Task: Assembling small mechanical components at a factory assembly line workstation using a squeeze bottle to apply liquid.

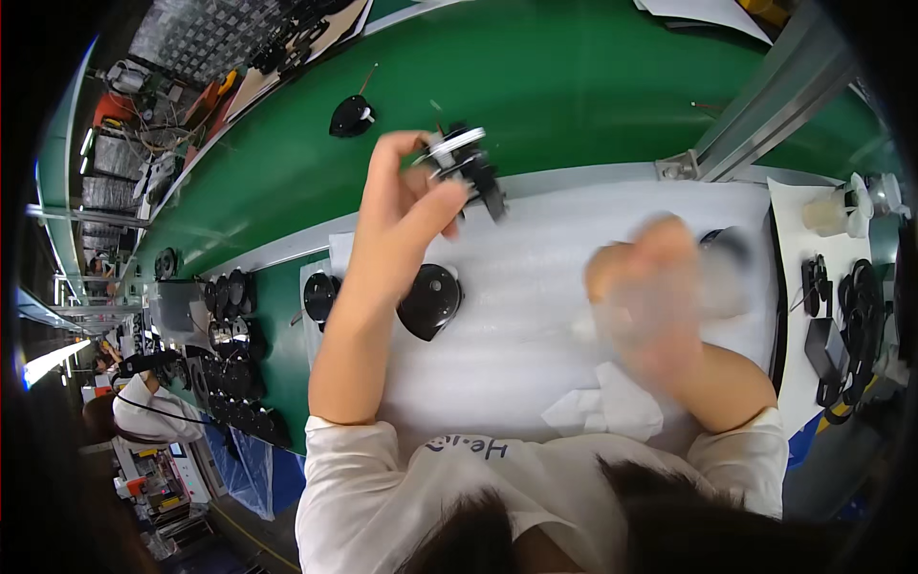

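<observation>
My left hand (406,196) is closed on a small black part with a silver band (461,153), raised over the far edge of the white padded mat (535,287). Motion smears my right hand (655,287) above the right half of the mat, and its fingers cannot be made out. Beside it is a blurred, pale object with a dark top (729,268); whether the hand touches it is unclear. A glossy black teardrop-shaped housing (430,301) lies on the mat near my left forearm. Close to my right forearm rests a crumpled white cloth (612,407).
A green conveyor belt (574,86) runs beyond the mat, carrying a black part with a wire (352,117). Another black housing (320,295) sits left of my forearm, with several more farther left. A metal post (765,105) rises at right, near coiled black cables (856,325).
</observation>
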